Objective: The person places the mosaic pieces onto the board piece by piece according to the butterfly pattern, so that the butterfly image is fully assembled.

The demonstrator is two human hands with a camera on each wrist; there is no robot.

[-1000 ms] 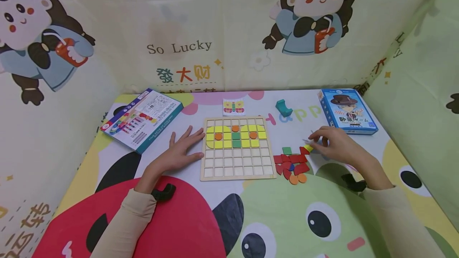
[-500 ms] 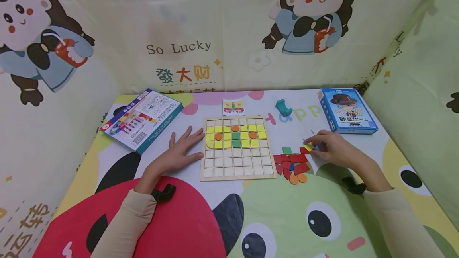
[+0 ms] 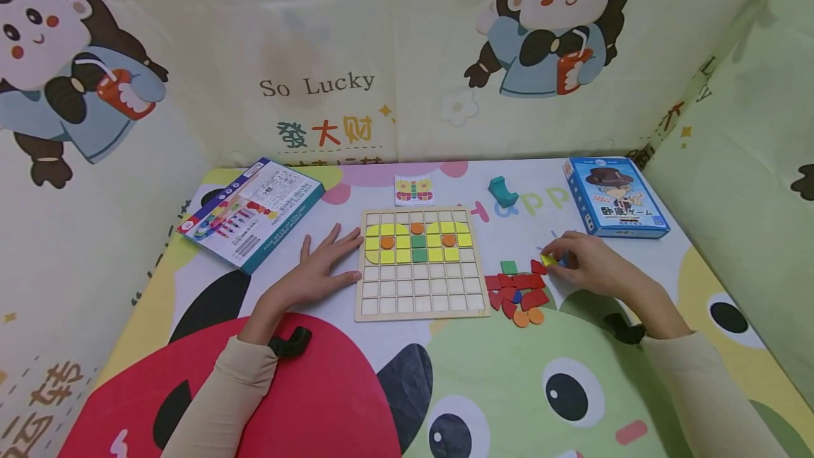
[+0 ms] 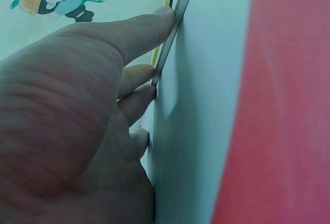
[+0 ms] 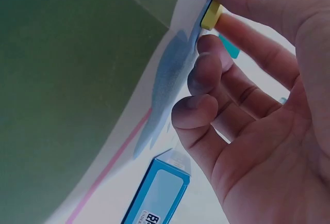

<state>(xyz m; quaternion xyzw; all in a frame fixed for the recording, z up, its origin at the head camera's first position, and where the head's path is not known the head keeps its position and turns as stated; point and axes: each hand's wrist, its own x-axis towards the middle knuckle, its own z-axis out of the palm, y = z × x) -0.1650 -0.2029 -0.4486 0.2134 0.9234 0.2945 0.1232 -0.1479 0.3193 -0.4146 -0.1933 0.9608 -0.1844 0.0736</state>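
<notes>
My left hand (image 3: 321, 267) lies spread at the left edge of a wooden grid board (image 3: 422, 315), its fingertips touching the rim; in the left wrist view the thumb (image 4: 149, 27) presses the board's side. Yellow, orange and green tiles fill part of the board's upper rows, with bare cells below. To the right of the board, my right hand (image 3: 588, 260) pinches a small yellow tile (image 5: 210, 16) between thumb and index finger, low over the table, while the other fingers curl loosely. Beside it lies a loose group of red tiles (image 3: 528, 281).
Two orange discs (image 3: 521, 319) and a green square tile (image 3: 509, 267) lie with the red ones. Behind the board are a butterfly picture card (image 3: 414, 191) and a teal curved block (image 3: 503, 192). Boxes stand at the left (image 3: 254, 212) and right (image 3: 615, 196).
The right hand has come down onto the yellow tile, gripped it and drawn it slightly right, away from the red tile beside it. The left hand has stayed put.
</notes>
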